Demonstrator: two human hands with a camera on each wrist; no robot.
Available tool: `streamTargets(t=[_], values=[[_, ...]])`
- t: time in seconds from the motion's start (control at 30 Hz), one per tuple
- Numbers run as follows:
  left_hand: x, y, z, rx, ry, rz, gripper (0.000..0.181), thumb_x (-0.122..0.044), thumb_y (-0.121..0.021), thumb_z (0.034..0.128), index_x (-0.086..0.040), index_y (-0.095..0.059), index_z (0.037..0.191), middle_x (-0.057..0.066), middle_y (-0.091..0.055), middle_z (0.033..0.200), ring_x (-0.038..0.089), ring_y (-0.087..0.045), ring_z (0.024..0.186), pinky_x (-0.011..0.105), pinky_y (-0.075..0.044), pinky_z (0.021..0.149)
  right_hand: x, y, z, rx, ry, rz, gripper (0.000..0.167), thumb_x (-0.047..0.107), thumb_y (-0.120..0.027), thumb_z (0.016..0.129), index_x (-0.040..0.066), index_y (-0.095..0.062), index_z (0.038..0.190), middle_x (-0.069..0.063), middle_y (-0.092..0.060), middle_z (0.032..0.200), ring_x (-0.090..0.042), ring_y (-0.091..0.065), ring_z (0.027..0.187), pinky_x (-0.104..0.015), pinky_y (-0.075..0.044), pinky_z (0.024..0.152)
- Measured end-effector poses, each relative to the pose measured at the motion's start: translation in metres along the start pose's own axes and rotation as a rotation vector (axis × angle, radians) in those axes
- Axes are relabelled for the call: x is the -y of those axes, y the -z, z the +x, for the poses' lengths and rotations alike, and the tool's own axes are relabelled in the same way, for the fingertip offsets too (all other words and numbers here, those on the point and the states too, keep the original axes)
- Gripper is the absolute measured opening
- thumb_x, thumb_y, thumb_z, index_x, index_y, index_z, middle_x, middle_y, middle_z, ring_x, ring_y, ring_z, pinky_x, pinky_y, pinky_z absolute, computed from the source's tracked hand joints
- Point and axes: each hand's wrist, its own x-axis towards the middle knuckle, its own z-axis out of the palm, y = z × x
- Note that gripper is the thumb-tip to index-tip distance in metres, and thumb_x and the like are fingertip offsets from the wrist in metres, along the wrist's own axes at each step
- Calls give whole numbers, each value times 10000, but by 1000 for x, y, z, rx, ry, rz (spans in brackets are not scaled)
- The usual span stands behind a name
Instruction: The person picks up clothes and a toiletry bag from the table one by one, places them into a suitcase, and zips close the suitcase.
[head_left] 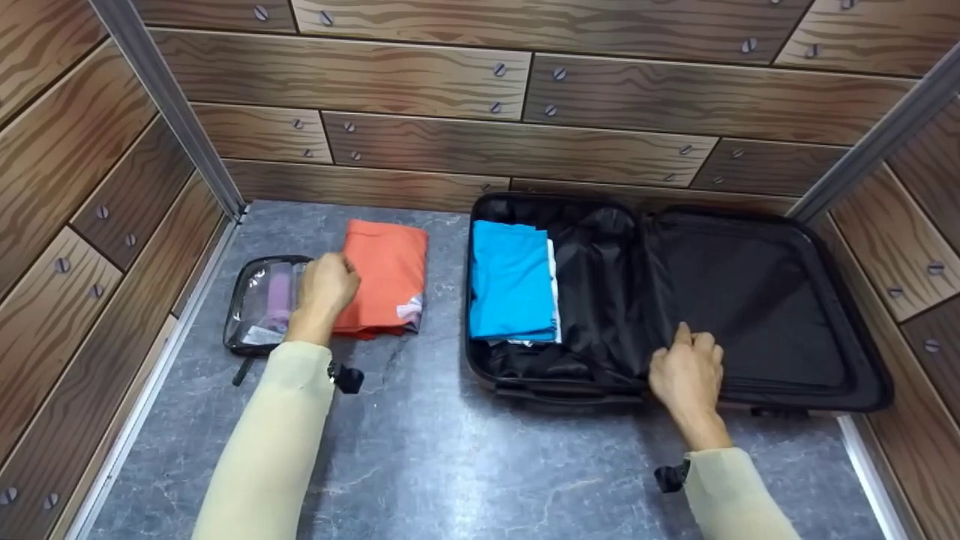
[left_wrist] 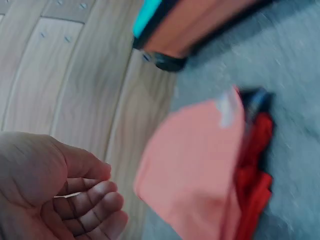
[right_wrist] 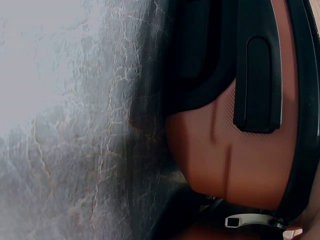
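In the head view the left hand (head_left: pixel 324 289) is above the gap between a clear pouch (head_left: pixel 255 300) and a folded orange garment (head_left: pixel 386 274). Its fingers are loosely curled and hold nothing; the left wrist view shows that hand (left_wrist: pixel 70 190) beside the orange garment (left_wrist: pixel 192 160). The right hand (head_left: pixel 688 375) is at the near edge of an open black-lined suitcase (head_left: pixel 555 394), by the fold between its halves, fingers relaxed. Whether it touches the lining cannot be told. A folded blue garment (head_left: pixel 512 281) lies over white cloth (head_left: pixel 556 292) in the left half.
Purple items (head_left: pixel 279 296) show inside the pouch. Wood-patterned walls (head_left: pixel 420 142) stand behind and on both sides of the grey marbled floor (head_left: pixel 427 465). In the right wrist view the suitcase's outer shell (right_wrist: pixel 235 170) is orange-brown, with a black handle (right_wrist: pixel 257 85).
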Motion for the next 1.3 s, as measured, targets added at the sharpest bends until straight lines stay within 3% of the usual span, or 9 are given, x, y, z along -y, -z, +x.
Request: streamTargets(t=[0.1, 0.3, 0.5, 0.6, 0.77, 0.9, 1.03, 1.13, 1.3], values=[[10, -6, 0, 47, 15, 49, 222, -150, -599, 913, 29, -729, 889, 312, -740, 1048, 510, -693, 1021, 587, -546, 876, -1, 0, 0, -3, -4, 2, 610, 135, -500, 1010, -166, -393, 1530, -421, -480, 1351, -602, -437, 1217, -710, -405, 993], [21, -20, 0, 184, 136, 103, 478, -342, -643, 966, 94, -720, 1146, 357, -673, 1264, 515, -648, 1184, 589, -528, 997, 0, 1, -1, 1, -2, 4, 604, 126, -498, 1017, -167, -387, 1533, -417, -480, 1349, -591, -435, 1217, -699, -413, 982], [28, -27, 1, 175, 136, 133, 408, -320, -653, 960, 61, -728, 1085, 349, -671, 1271, 523, -646, 1196, 601, -533, 1001, 2, 0, -1, 2, 8, 2, 601, 127, -493, 1023, -169, -382, 1535, -419, -477, 1348, -586, -438, 1210, -697, -422, 971], [29, -26, 5, 214, 172, 97, 393, -319, -664, 953, 47, -712, 1089, 336, -662, 1298, 506, -637, 1216, 578, -520, 1031, 1, 1, -1, 1, 3, 3, 604, 136, -484, 1025, -167, -379, 1537, -420, -472, 1356, -588, -434, 1220, -704, -413, 985], [37, -27, 21, 255, 236, -26, 496, -356, -674, 952, 89, -688, 1170, 326, -639, 1342, 475, -618, 1228, 544, -492, 1079, 0, 1, -2, -1, 0, 7, 605, 134, -488, 1023, -165, -379, 1538, -420, -471, 1357, -590, -435, 1224, -708, -413, 991], [58, -42, 48, 182, 172, -80, 340, -342, -654, 899, -9, -725, 899, 260, -710, 1117, 409, -648, 978, 524, -544, 900, -1, 0, -3, -3, -4, 7, 606, 134, -493, 1019, -163, -386, 1536, -416, -476, 1350, -586, -438, 1219, -708, -415, 986], [45, -32, 45, 164, 171, -169, 270, -320, -671, 923, -95, -622, 783, 185, -673, 987, 345, -582, 896, 495, -513, 849, -1, 0, -2, -1, -4, 4, 605, 136, -493, 1022, -163, -383, 1537, -419, -472, 1355, -588, -434, 1220, -711, -409, 989], [25, -14, 29, 181, 197, -211, 270, -319, -686, 966, -69, -627, 884, 177, -657, 1041, 327, -579, 959, 485, -498, 901, -1, 0, -1, 6, -5, 4, 606, 138, -487, 1027, -163, -376, 1541, -421, -468, 1361, -589, -430, 1225, -710, -406, 995], [19, -8, 17, 166, 208, -218, 378, -301, -676, 1003, 35, -704, 1175, 228, -698, 1229, 353, -620, 1107, 486, -504, 1011, 0, 1, -1, 25, -13, 12, 615, 136, -478, 1028, -160, -355, 1553, -417, -461, 1373, -584, -422, 1242, -706, -395, 1019]])
